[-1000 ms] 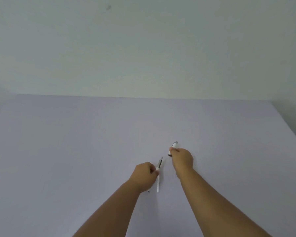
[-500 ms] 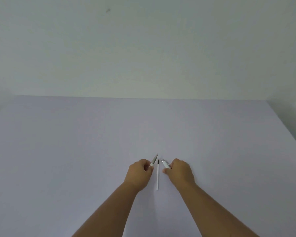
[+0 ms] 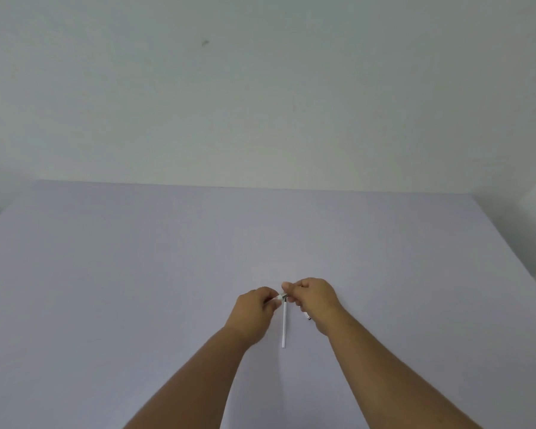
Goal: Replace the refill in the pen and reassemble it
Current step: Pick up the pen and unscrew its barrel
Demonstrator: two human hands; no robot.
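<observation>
1. Lying on the table [image 3: 136,289] nearest, a white refill [image 3: 284,325] is loose, not in the pen
2. Beyond, left hand [image 3: 254,306] and right hand [image 3: 314,297] pinch closed on pen parts [image 3: 282,296], joining them; reassembly seems unfinished

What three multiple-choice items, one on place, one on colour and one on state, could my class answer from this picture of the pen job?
1. Where does the loose refill lie?
A. On the table between the two wrists
B. At the table's far edge
C. Inside the left fist

2. What colour is the table?
A. Red
B. Pale lilac
C. Black

3. How do the two pen pieces stand?
A. Both lie flat, untouched
B. One per hand, ends brought together
C. Both in one hand

Answers:
1 A: it lies flat on the table between them.
2 B: the top is pale lilac.
3 B: left hand and right hand each pinch a piece, meeting at the fingertips.
</observation>
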